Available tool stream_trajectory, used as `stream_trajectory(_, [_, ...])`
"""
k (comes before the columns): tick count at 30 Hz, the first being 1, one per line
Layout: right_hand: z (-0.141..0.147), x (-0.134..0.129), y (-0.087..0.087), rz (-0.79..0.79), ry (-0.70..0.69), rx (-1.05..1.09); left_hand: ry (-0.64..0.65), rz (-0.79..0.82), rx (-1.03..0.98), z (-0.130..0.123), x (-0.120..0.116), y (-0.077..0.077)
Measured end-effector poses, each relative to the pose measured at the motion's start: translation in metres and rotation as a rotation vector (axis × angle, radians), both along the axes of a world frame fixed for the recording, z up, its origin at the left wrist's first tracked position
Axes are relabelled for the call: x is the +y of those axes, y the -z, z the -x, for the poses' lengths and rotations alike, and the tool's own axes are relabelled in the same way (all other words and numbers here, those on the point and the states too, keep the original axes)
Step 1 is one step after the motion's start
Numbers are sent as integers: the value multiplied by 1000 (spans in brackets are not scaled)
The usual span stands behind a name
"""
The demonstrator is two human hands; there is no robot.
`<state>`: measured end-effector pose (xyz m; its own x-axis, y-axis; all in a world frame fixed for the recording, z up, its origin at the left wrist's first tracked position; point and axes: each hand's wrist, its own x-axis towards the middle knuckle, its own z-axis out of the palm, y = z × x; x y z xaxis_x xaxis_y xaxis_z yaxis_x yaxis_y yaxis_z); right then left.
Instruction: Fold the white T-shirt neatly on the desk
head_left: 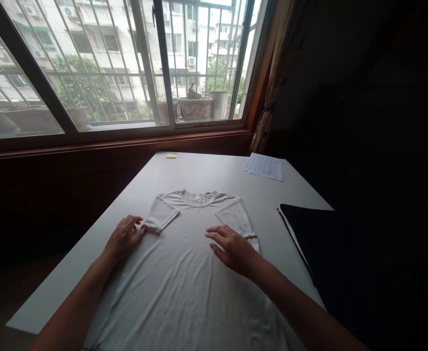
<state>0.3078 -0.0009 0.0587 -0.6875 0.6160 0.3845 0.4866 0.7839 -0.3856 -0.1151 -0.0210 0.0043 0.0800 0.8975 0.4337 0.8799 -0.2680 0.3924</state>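
A white short-sleeved T-shirt (184, 273) lies spread face up, its round collar toward the window and its hem running toward me. Both sleeves are turned inward over the body of the shirt. My left hand (125, 237) is beside the left sleeve (161, 217), with bent fingers apart and the fingertips at the sleeve's outer edge. Over the chest, close to the right sleeve (234, 214), my right hand (232, 247) is open with its fingers spread and nothing in them. Whether its fingertips touch the cloth is hard to tell.
The shirt rests on a white table (206, 170). A yellow sticky note (171, 155) lies at the far left edge, printed papers (265, 166) at the far right. A dark folder or case (309, 234) sits along the right side. Beyond stands a barred window (126, 63).
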Motion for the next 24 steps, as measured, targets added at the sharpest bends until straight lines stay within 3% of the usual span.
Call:
stream_trajectory(5, [60,39,-4,60,10,112,-11,-26,-27,-6,3,2])
stream_trajectory(14, [180,118,19,203,156,29,-29,-15,-37,-11,-4,-4])
stream_trajectory(24, [244,166,31,236,93,-120,-5,4,-82,-10,-2,-6])
